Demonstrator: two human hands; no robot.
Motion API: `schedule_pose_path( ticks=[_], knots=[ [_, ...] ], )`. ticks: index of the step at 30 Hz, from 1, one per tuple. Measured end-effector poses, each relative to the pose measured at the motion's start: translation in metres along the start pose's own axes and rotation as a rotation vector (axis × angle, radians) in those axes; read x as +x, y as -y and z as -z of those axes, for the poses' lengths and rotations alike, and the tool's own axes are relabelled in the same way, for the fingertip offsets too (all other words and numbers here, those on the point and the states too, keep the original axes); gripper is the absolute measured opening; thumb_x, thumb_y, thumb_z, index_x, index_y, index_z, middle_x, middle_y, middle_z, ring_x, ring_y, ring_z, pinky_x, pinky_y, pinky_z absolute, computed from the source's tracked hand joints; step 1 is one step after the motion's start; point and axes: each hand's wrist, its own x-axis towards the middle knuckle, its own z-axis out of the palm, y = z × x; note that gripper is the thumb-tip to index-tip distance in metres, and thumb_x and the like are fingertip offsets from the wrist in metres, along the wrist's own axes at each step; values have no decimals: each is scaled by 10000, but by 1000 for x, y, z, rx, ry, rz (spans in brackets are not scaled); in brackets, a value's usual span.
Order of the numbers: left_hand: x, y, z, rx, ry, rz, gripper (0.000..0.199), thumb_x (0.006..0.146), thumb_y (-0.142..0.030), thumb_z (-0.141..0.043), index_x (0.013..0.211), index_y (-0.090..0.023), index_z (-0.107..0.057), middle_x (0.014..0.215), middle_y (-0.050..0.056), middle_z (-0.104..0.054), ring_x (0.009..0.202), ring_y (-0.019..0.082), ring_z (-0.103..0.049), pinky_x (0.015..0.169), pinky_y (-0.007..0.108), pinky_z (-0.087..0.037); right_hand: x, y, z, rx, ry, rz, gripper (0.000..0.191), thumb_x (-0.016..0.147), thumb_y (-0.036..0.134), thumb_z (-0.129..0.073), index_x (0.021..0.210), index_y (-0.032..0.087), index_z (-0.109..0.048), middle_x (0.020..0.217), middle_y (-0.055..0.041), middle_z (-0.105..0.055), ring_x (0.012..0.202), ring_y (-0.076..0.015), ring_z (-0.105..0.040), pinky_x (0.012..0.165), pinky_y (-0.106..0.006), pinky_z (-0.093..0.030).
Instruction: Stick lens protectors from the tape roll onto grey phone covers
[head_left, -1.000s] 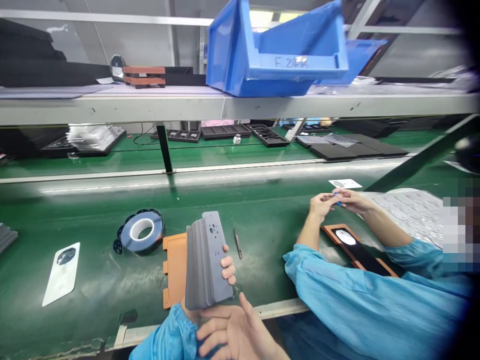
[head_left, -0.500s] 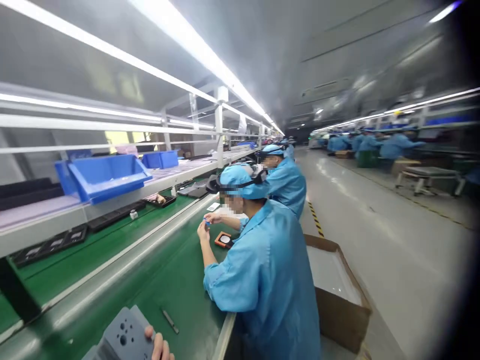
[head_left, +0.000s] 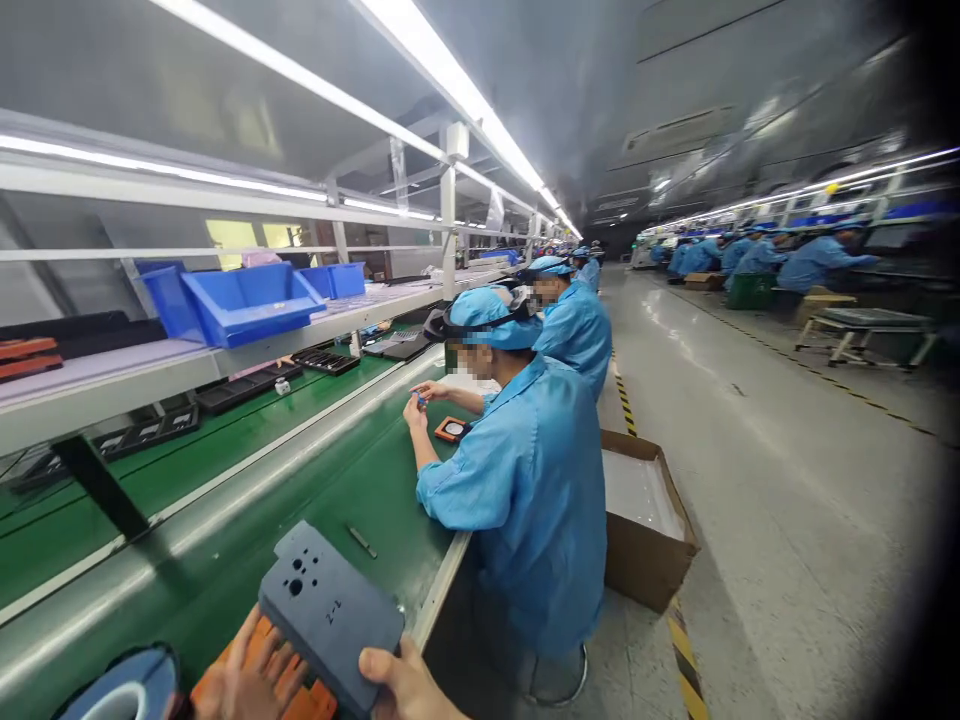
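Observation:
A grey phone-shaped plate (head_left: 334, 610) with several round holes and the marking "2-2" is tilted above the green bench top. My right hand (head_left: 405, 680) grips its lower right edge, thumb on the face. Under its left side is my left hand (head_left: 251, 670), fingers spread and slightly blurred, over an orange fixture (head_left: 319, 700); whether it touches the plate is unclear. A blue ring-shaped roll (head_left: 124, 690) is at the bottom left. Beyond the plate a small metal tool (head_left: 361, 541) lies on the bench.
A co-worker in blue (head_left: 517, 440) sits close ahead, hands over the bench by an orange-framed part (head_left: 451, 429). Blue bins (head_left: 251, 305) stand on the shelf, black trays (head_left: 247, 385) beneath. A cardboard box (head_left: 649, 580) is on the floor to the right.
The view has tilted down. The grey plate now shows more fully, with its marking visible. My left hand, the orange fixture and the blue roll have come into view.

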Motion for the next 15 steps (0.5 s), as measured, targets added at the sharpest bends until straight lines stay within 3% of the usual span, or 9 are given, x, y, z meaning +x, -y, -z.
schedule_pose_path(
  ticks=[1, 4, 7, 10, 12, 15],
  knots=[
    [-2, 12, -3, 42, -67, 7, 980, 519, -667, -828, 1385, -317, -531, 1072, 90, -742, 1155, 442, -641, 875, 580, -573, 5, -11, 3, -1, -52, 39, 666, 583, 422, -907, 1144, 159, -665, 1027, -94, -756, 1037, -316, -698, 949, -465, -519],
    [-12, 45, -24, 178, -252, -102, 847, 683, -602, -799, 1403, -285, -485, 1274, 111, -678, 1259, 349, -616, 1024, 483, -530, 10, -41, 12, -112, -142, 107, 707, 529, 442, -937, 1103, 149, -646, 1009, -92, -752, 1033, -299, -688, 989, -442, -493],
    [-15, 54, -44, 172, -353, -161, 656, 827, -549, -721, 1390, -297, -498, 1423, 91, -602, 1363, 274, -546, 1111, 406, -477, 9, -49, 20, -296, -134, 97, 719, 538, 440, -951, 1114, 183, -606, 1050, -74, -736, 1048, -295, -678, 985, -425, -497],
    [-6, 45, -45, 95, -351, -86, 554, 850, -518, -719, 1310, -243, -576, 1374, 116, -645, 1259, 272, -636, 1031, 389, -549, 17, -30, 27, -415, -7, 7, 750, 534, 485, -958, 1128, 203, -596, 1102, -85, -728, 1077, -301, -671, 997, -436, -490],
    [3, 38, -39, 49, -330, -43, 533, 839, -510, -742, 1268, -222, -608, 1295, 124, -695, 1173, 271, -689, 960, 384, -592, 32, -9, 31, -476, 53, -62, 740, 572, 601, -911, 1123, 199, -623, 1139, -110, -725, 1097, -312, -669, 1023, -469, -472],
    [14, 35, -37, -14, -270, -14, 541, 809, -494, -789, 1243, -214, -627, 1191, 129, -740, 1099, 264, -721, 915, 382, -607, 67, 17, 34, -513, -2, -100, 815, 676, 793, -731, 1256, 229, -635, 1393, -146, -623, 1275, -331, -588, 1118, -523, -389]
  ],
)
